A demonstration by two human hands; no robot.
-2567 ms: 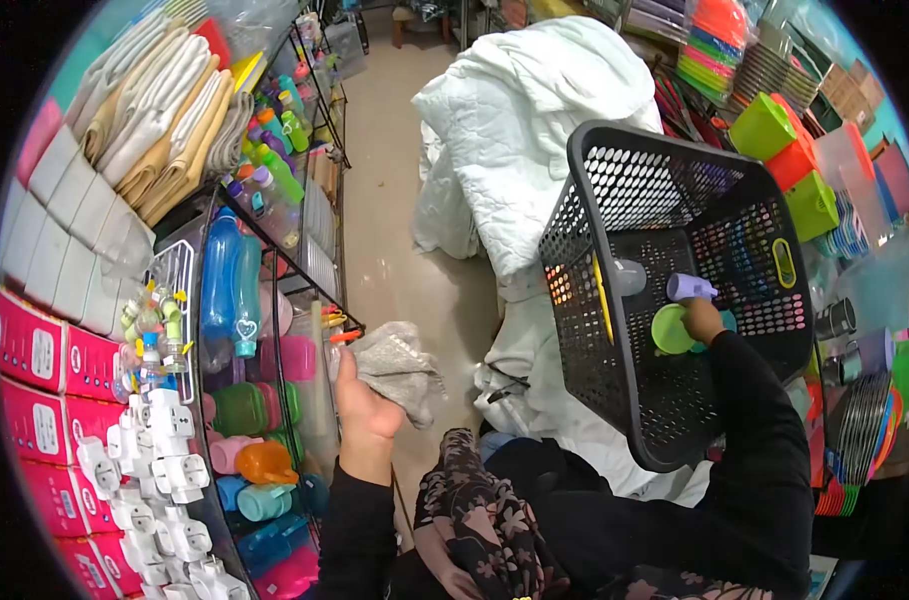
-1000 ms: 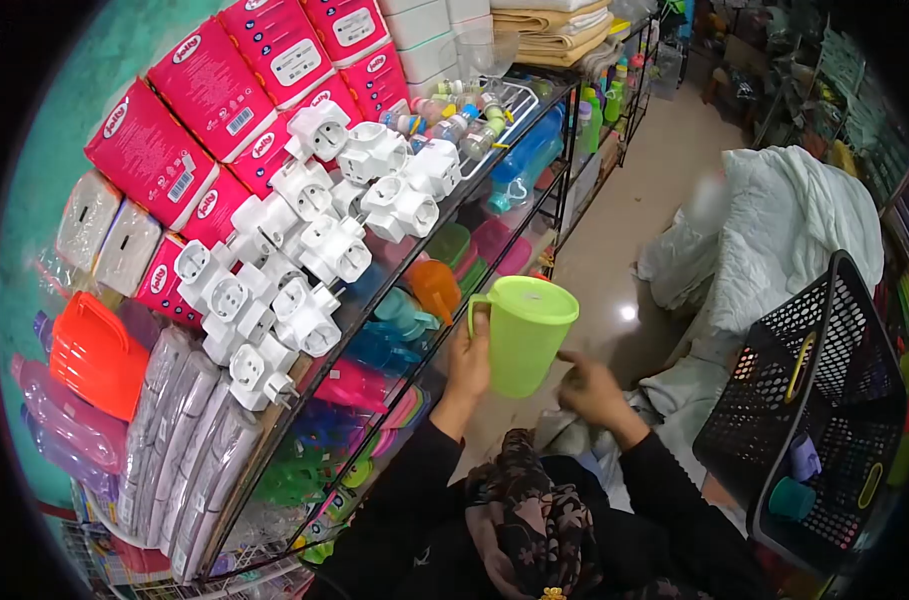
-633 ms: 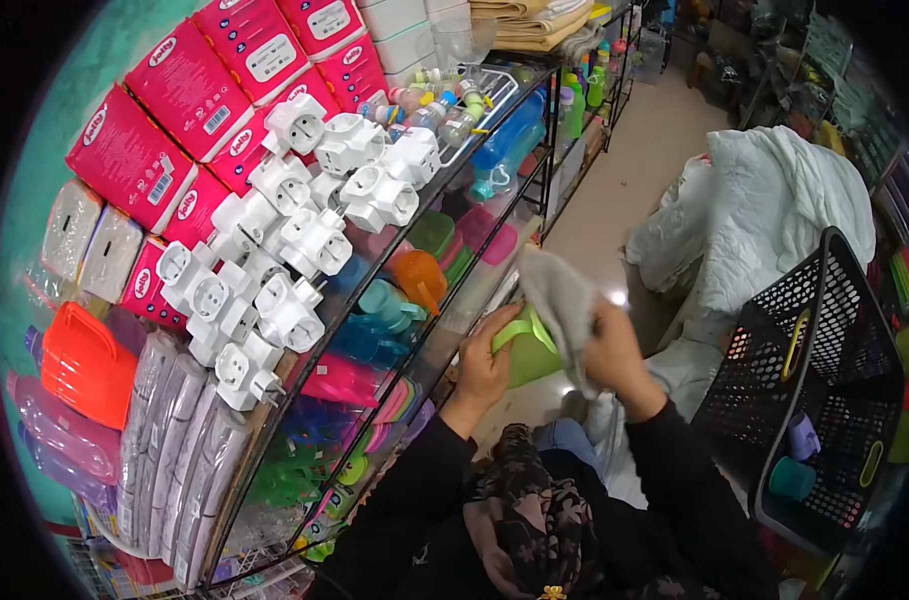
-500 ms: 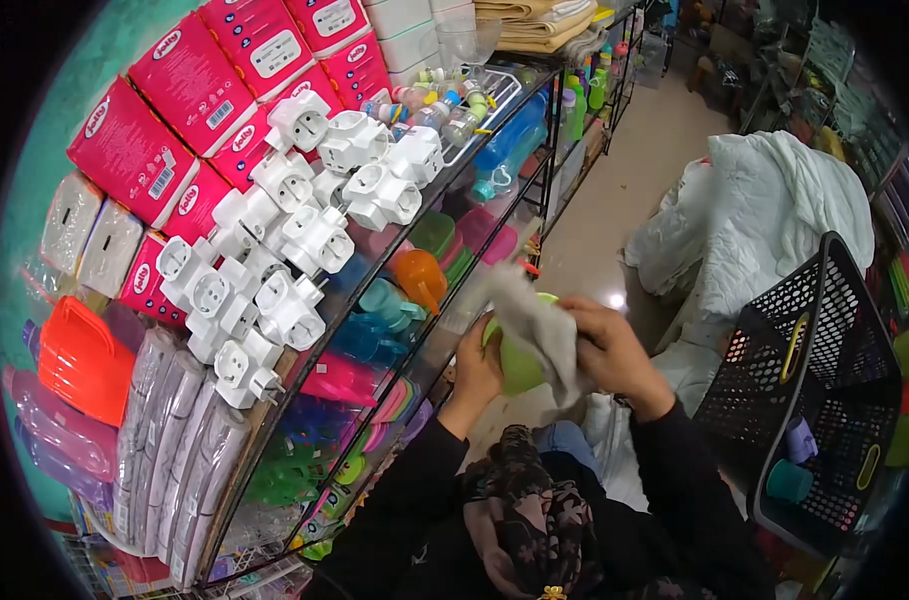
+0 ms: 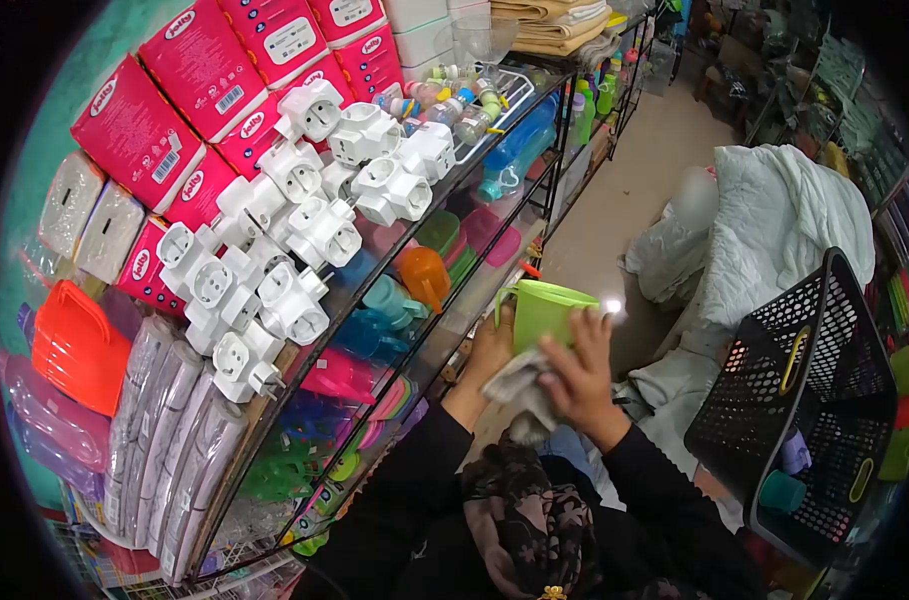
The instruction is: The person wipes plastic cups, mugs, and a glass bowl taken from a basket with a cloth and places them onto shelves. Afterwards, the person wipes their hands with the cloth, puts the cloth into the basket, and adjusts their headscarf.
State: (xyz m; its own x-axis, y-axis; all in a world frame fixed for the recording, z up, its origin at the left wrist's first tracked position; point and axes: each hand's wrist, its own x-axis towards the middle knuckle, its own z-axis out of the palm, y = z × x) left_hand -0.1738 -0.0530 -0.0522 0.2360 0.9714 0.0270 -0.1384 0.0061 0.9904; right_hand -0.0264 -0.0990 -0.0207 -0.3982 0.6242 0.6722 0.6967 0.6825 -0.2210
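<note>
Gripping green mug (image 5: pixel 540 316) in left hand (image 5: pixel 486 352), well apart from basket (image 5: pixel 731 398); apparently wiping lower down, having shifted cloth (image 5: pixel 521 384) from top toward base, with right hand (image 5: pixel 582 374) spread, too blurred to tell grip.

Left fingers (image 5: pixel 505 322) hold a green mug (image 5: pixel 542 312); right fingers (image 5: pixel 587 340), spread, press grey cloth (image 5: pixel 520 388) against it.

Lime-green plastic mug (image 5: pixel 536 308) btwn L hand (image 5: pixel 489 345) + R hand (image 5: pixel 581 375), grey cloth (image 5: pixel 519 382) at its lower end; white plug adapters (image 5: pixel 299 235) L, on black metal rack (image 5: pixel 409 233); black perforated plastic basket (image 5: pixel 719 430) R, purple cup (image 5: pixel 795 454) + teal cup (image 5: pixel 781 491) inside.
</note>
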